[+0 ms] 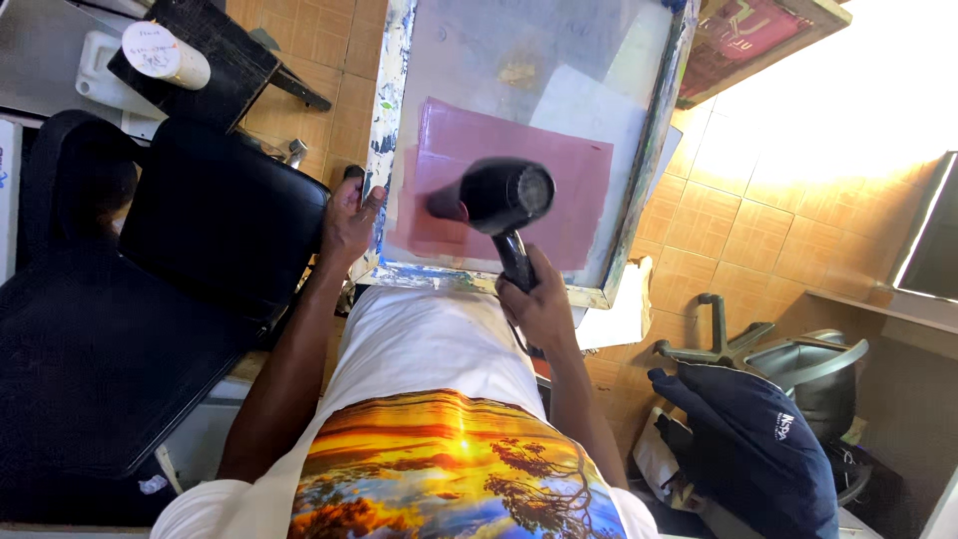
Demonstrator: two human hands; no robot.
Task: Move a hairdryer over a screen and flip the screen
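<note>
1. A black hair dryer (496,195) is gripped by its handle in the right hand (539,304), whose fingers are wrapped fully around it; the nozzle end is held over the pink coated patch (559,175) of a screen-printing frame (389,150).
2. The frame's left edge, smeared with blue and white paint, is clasped by the left hand (349,220), fingers curled over the rim so the frame is kept tilted against the person's white shirt (429,339).
3. The mesh is seen as pale grey around the pink patch, with a small yellowish stain (519,72) near the top.
4. Drying is judged to be under way: the coating already lies on the mesh, yet whether it is dry cannot be told.
5. A black chair (200,220) stands to the left, and a dark blue bag (758,449) lies on the tiled floor (758,220) at the right.
</note>
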